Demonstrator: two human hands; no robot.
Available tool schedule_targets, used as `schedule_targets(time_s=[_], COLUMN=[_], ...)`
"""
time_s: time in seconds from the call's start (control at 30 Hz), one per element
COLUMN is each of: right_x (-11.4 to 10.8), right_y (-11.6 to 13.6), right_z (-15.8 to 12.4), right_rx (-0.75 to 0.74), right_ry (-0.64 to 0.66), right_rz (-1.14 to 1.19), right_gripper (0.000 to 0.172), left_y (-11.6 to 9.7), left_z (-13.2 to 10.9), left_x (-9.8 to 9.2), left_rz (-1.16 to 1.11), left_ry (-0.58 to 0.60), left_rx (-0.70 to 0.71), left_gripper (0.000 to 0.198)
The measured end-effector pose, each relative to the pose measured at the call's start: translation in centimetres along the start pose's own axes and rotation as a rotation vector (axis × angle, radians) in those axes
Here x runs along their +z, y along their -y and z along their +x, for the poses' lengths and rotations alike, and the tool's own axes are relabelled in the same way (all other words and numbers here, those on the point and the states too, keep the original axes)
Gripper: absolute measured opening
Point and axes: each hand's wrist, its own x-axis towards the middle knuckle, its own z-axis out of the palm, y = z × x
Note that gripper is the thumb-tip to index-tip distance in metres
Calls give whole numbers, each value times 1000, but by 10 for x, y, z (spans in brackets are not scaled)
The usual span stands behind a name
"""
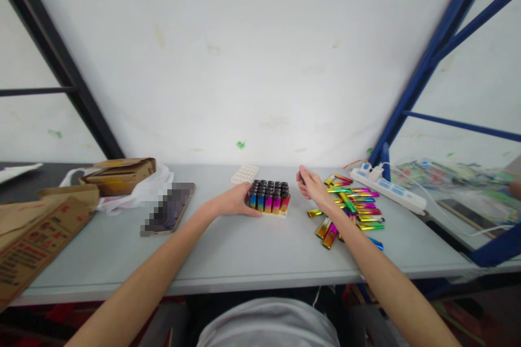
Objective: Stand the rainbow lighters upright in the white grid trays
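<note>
Upright lighters with black tops and bright metallic bodies stand packed in rows in a pale tray in the middle of the table. My left hand holds the left side of this block, thumb in front and fingers behind. To the right of the block, slightly above the table, my right hand is closed on a lighter, of which only a dark end shows. Loose metallic lighters in gold, pink, green and red lie in a heap under and beside my right forearm. An unfilled pale tray with hollows lies behind the block.
A phone, partly pixelated, lies on the left by a white plastic bag and cardboard boxes. A white power strip with plugs and cables is at the right, near a blue metal frame. The white wall stands behind the table.
</note>
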Motion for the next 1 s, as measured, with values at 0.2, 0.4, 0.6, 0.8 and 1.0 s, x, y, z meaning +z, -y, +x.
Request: schedule_targets(time_s=[0.2, 0.4, 0.6, 0.8, 1.0], right_x=[1, 1, 1, 4, 8], right_y=[0, -2, -2, 1, 0], right_z=[-2, -2, -4, -7, -7], right_rx=[-27, -143, -243, -303, -279], right_ry=[69, 81, -43, -148, -224], right_rz=[-17, -137, -291, -428, -468], right_gripper=[58, 57, 56, 54, 42], left_y=[-1, 0, -1, -3, -4], left_z=[1, 1, 0, 0, -1], left_x=[0, 0, 1, -1, -2], left_rz=[-23, -61, -35, -68, -47], left_ry=[18, 21, -5, 27, 27], left_rx=[5, 35, 20, 32, 11], left_gripper=[71, 70, 73, 72, 75])
